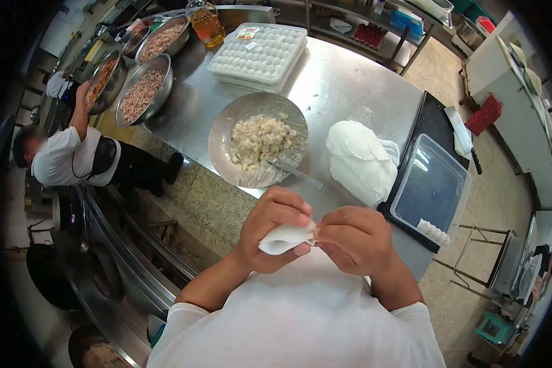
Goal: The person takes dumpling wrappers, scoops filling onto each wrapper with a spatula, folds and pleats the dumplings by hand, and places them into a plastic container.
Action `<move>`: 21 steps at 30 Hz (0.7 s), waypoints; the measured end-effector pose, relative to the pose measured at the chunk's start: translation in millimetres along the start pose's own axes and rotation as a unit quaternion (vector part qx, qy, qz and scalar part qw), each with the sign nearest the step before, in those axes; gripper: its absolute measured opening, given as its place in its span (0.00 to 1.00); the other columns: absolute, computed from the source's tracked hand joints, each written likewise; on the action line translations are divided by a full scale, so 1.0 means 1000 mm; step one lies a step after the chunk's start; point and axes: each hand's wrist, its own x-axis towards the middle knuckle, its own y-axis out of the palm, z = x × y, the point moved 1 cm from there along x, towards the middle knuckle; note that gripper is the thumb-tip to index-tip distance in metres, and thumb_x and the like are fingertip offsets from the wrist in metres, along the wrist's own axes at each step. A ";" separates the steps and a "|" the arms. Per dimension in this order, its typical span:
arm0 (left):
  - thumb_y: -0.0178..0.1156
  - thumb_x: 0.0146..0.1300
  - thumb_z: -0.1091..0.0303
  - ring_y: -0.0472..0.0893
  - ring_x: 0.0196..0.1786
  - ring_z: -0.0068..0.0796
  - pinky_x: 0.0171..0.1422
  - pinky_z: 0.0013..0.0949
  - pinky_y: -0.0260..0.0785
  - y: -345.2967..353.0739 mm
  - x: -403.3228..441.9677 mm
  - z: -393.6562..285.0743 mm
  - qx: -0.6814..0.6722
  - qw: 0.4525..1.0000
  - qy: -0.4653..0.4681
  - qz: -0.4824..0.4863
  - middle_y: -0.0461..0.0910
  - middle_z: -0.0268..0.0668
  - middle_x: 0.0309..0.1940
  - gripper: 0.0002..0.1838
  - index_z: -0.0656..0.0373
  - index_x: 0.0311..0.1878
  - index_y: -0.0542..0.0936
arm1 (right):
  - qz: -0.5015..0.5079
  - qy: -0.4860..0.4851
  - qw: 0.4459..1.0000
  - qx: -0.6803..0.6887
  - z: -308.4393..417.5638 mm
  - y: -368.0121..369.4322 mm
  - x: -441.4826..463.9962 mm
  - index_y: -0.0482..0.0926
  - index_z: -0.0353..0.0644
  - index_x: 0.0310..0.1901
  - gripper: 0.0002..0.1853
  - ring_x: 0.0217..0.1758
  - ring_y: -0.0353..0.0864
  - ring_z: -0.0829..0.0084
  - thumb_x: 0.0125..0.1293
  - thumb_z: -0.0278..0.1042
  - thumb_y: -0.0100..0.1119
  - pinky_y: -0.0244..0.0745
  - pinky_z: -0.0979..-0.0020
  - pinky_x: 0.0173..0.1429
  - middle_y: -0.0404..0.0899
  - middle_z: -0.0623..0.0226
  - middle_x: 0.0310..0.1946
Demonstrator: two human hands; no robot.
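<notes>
At far left, a co-worker [73, 153] in a white top reaches an arm up to a metal bowl [112, 83] of orange-brown food. Two more bowls, of pinkish minced filling [142, 96], sit at the table's [193, 116] left end, near an oil bottle [206, 24] and the lidded trays [259, 56].

The left hand [265, 224] is raised just in front of the person's chest, at the table's near edge, its fingers curled over the top and the thumb beneath, closed around the wrapper [283, 238]. The wrapper is white, thin and smooth, folded over into a curved pocket whose open end faces left. Beyond it rests a wide bowl of pale, lumpy mix [260, 142] with a clear-handled utensil [297, 175] leaning in it.

The right hand [357, 238] comes in from the other side, fingers bent, their tips pinched narrowly at the wrapper's right edge, meeting the left fingertips. Beyond it is a large white dough mound [362, 161]. Further right, a clear tub [431, 184] holds a short row of white pleated pieces [433, 231] at its near end; a knife [463, 136] lies beside it.
</notes>
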 end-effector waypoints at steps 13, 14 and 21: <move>0.74 0.60 0.66 0.80 0.47 0.37 0.48 0.36 0.75 0.002 -0.002 0.005 -0.080 0.995 -0.018 -0.056 0.80 0.38 0.42 0.15 0.56 0.49 0.83 | 0.048 0.001 0.999 -0.011 -0.001 -0.001 -0.001 0.83 0.38 0.38 0.12 0.28 0.82 0.67 0.51 0.21 0.75 0.76 0.68 0.29 0.81 0.64 0.32; 0.75 0.60 0.66 0.80 0.47 0.36 0.49 0.36 0.74 -0.003 -0.001 0.006 -0.020 1.000 0.006 -0.011 0.80 0.38 0.42 0.16 0.56 0.49 0.83 | 0.048 0.002 0.999 -0.011 -0.002 -0.001 -0.001 0.83 0.38 0.38 0.12 0.28 0.82 0.67 0.51 0.21 0.75 0.76 0.68 0.29 0.81 0.64 0.32; 0.76 0.59 0.65 0.81 0.46 0.36 0.47 0.36 0.75 -0.006 0.009 0.005 0.077 0.995 0.055 0.021 0.80 0.39 0.42 0.18 0.55 0.50 0.83 | 0.006 0.006 1.000 -0.006 -0.003 0.001 0.005 0.83 0.38 0.37 0.12 0.29 0.82 0.68 0.50 0.20 0.74 0.76 0.69 0.30 0.81 0.66 0.31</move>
